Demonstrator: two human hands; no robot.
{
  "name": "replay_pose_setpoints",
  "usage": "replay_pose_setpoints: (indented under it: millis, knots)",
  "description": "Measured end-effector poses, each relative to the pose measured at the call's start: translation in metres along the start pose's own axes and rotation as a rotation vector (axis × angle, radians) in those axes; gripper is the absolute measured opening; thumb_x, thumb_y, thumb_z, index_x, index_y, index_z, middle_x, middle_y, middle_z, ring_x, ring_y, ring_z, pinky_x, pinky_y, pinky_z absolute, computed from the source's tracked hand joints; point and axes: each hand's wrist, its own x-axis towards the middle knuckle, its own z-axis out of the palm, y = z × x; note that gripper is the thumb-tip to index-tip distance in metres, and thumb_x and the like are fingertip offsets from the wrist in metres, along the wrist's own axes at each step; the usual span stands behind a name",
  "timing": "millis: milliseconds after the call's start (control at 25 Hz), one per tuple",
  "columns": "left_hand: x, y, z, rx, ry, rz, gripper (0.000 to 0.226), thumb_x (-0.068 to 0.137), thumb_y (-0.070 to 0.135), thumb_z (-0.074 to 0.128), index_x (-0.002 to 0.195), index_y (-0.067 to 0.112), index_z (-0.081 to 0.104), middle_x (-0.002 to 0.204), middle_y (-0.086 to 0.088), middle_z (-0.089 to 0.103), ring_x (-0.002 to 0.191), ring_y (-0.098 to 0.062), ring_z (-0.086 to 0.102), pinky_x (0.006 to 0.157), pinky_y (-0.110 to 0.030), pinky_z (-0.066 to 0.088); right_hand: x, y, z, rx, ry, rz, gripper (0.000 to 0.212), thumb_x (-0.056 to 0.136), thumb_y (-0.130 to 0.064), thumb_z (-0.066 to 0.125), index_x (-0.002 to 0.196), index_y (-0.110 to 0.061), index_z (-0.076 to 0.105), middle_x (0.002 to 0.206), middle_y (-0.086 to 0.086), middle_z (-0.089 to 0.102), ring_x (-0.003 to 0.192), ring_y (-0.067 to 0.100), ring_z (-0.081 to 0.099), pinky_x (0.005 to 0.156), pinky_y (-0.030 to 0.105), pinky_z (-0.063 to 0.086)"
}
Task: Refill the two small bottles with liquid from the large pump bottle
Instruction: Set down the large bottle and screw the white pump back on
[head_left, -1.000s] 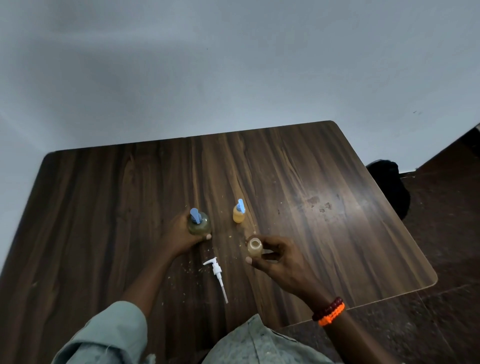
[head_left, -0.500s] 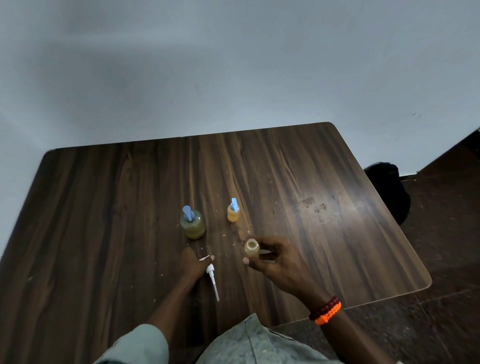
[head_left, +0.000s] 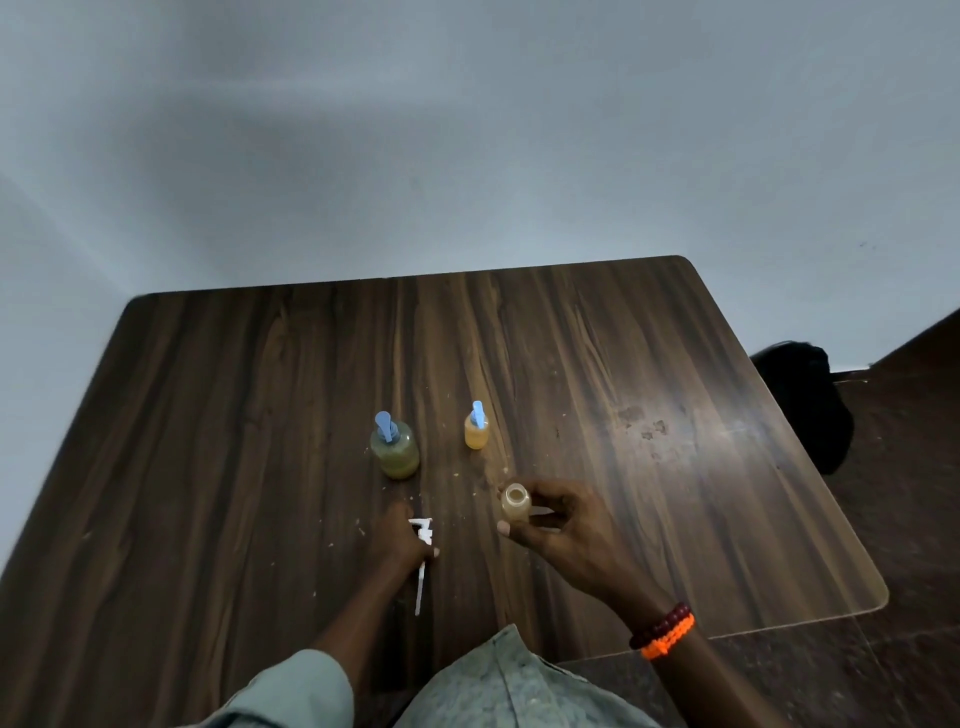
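While your right hand (head_left: 558, 525) wraps its fingers around the small open-necked translucent bottle of pale amber liquid (head_left: 515, 503), holding it upright just above the dark wood-grain table (head_left: 234, 441), treat that bottle as light and thin-walled: it will likely flex if you squeeze, and with no cap on it a tilt would spill. Grip it round the middle of the body, as you do now, not at the neck.

From the head camera, the only view, your left hand (head_left: 402, 540) lies palm down on the table, fingers closed over the head of the loose white plastic pump with its thin dip tube (head_left: 420, 582); the tube trails toward you. That pump is stiff and light, perhaps slick with liquid, so take it by the collar.

Farther back stand the large round greenish bottle with a blue pump top (head_left: 395, 449) and, to its right and well apart, the small orange-yellow bottle with a blue pump (head_left: 476, 431), both upright. Your right wrist, wearing a red and orange bead bracelet (head_left: 665, 631), bends inward.
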Motion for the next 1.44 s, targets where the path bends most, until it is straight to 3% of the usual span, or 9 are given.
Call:
replay_pose_setpoints:
  millis: [120, 240, 360, 480, 600, 800, 1000, 1200, 1440]
  knots:
    - [-0.01, 0.005, -0.003, -0.045, 0.016, 0.029, 0.033, 0.08, -0.007, 0.078, 0.086, 0.014, 0.053, 0.084, -0.002, 0.064, 0.059, 0.001, 0.05, 0.045, -0.014, 0.034, 0.0, 0.001, -0.001, 0.005, -0.02, 0.004, 0.035, 0.087, -0.024, 0.081, 0.121, -0.025, 0.073, 0.121, -0.014, 0.074, 0.112, 0.005, 0.069, 0.091, 0.04, 0.063]
    - [-0.037, 0.02, -0.017, -0.203, -0.028, 0.118, 0.033, 0.079, -0.01, 0.081, 0.085, 0.02, 0.07, 0.068, 0.011, 0.07, 0.06, 0.007, 0.065, 0.058, -0.013, 0.045, -0.001, 0.001, -0.001, -0.011, -0.039, 0.0, 0.033, 0.088, -0.024, 0.08, 0.115, -0.038, 0.071, 0.119, -0.024, 0.072, 0.111, 0.002, 0.068, 0.091, 0.037, 0.063]
    - [-0.069, 0.045, -0.039, -0.404, -0.002, 0.21, 0.032, 0.081, 0.002, 0.086, 0.11, 0.014, 0.079, 0.098, 0.003, 0.081, 0.093, -0.007, 0.076, 0.076, -0.017, 0.055, -0.002, 0.002, -0.002, -0.024, -0.048, -0.004, 0.035, 0.088, -0.023, 0.079, 0.114, -0.044, 0.068, 0.119, -0.031, 0.069, 0.111, -0.001, 0.067, 0.091, 0.03, 0.062]
    - [-0.102, 0.075, -0.063, -0.666, 0.151, 0.349, 0.036, 0.08, 0.002, 0.086, 0.114, 0.013, 0.079, 0.104, 0.001, 0.083, 0.097, -0.01, 0.08, 0.079, -0.019, 0.063, -0.001, 0.004, 0.0, -0.019, -0.051, 0.008, 0.036, 0.088, -0.022, 0.08, 0.115, -0.044, 0.068, 0.117, -0.033, 0.07, 0.11, -0.003, 0.067, 0.09, 0.026, 0.061]
    - [-0.131, 0.098, -0.075, -0.8, 0.133, 0.528, 0.034, 0.078, -0.002, 0.084, 0.11, 0.008, 0.079, 0.102, -0.001, 0.084, 0.096, -0.013, 0.081, 0.082, -0.021, 0.064, 0.001, 0.003, 0.002, -0.028, -0.056, 0.013, 0.035, 0.087, -0.023, 0.081, 0.112, -0.045, 0.069, 0.113, -0.033, 0.071, 0.109, -0.004, 0.067, 0.089, 0.025, 0.061]
    - [-0.143, 0.107, -0.071, -0.824, 0.101, 0.619, 0.036, 0.068, 0.013, 0.082, 0.104, 0.014, 0.077, 0.097, 0.009, 0.084, 0.094, -0.008, 0.081, 0.078, -0.016, 0.062, 0.004, 0.0, 0.004, -0.045, -0.056, -0.004, 0.031, 0.087, -0.023, 0.081, 0.11, -0.041, 0.069, 0.106, -0.024, 0.072, 0.106, -0.005, 0.067, 0.085, 0.022, 0.061]
    - [-0.132, 0.098, -0.061, -0.79, 0.083, 0.612, 0.032, 0.076, -0.004, 0.084, 0.103, 0.01, 0.078, 0.096, 0.002, 0.085, 0.092, -0.011, 0.081, 0.078, -0.017, 0.062, 0.003, 0.0, 0.003, -0.038, -0.072, -0.023, 0.031, 0.089, -0.023, 0.08, 0.119, -0.023, 0.073, 0.112, -0.018, 0.073, 0.107, -0.003, 0.068, 0.087, 0.027, 0.062]
    - [-0.121, 0.089, -0.052, -0.691, 0.018, 0.605, 0.035, 0.077, -0.007, 0.085, 0.107, 0.009, 0.079, 0.103, -0.003, 0.084, 0.098, -0.018, 0.081, 0.091, -0.036, 0.066, 0.004, -0.004, 0.006, -0.034, -0.061, -0.062, 0.033, 0.088, -0.022, 0.08, 0.12, -0.021, 0.074, 0.112, -0.007, 0.078, 0.103, 0.008, 0.073, 0.085, 0.042, 0.063]
    - [-0.109, 0.076, -0.043, -0.564, -0.009, 0.684, 0.029, 0.08, -0.002, 0.086, 0.108, 0.006, 0.081, 0.106, -0.008, 0.081, 0.102, -0.023, 0.079, 0.093, -0.042, 0.064, 0.007, -0.019, 0.006, -0.017, -0.069, -0.147, 0.033, 0.09, -0.018, 0.078, 0.123, -0.018, 0.074, 0.112, -0.006, 0.079, 0.102, 0.006, 0.074, 0.083, 0.037, 0.064]
